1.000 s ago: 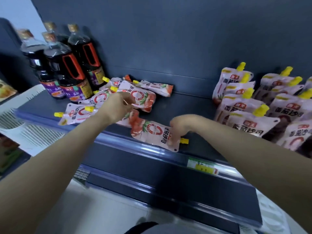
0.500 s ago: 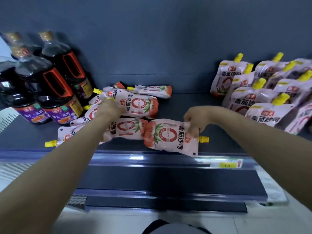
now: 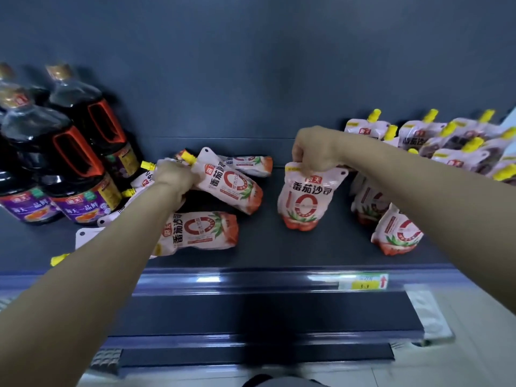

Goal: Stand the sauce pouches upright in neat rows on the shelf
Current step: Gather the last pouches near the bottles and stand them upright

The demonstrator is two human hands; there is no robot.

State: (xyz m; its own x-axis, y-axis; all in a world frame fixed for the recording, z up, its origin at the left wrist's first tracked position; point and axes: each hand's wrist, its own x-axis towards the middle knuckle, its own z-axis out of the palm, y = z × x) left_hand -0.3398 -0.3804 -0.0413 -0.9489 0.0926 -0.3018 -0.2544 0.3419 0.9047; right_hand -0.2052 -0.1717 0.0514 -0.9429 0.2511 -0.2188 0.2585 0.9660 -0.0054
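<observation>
My right hand grips the top of a pink tomato sauce pouch, which hangs upright with its base on the dark shelf. My left hand holds another pouch by its yellow spout end, tilted up off a pile of lying pouches. One pouch lies flat in front of it and another lies at the back. More lie under my left forearm. Upright pouches with yellow caps stand in rows at the right, partly behind my right arm.
Large dark soy sauce bottles with orange handles stand at the left of the shelf. A price tag sits on the shelf's front rail. The back wall is dark blue. A lower shelf edge shows below.
My right hand has lifted its pouch from lying near the front edge and turned it upright further back. My left hand has raised its pouch by the spout end.
</observation>
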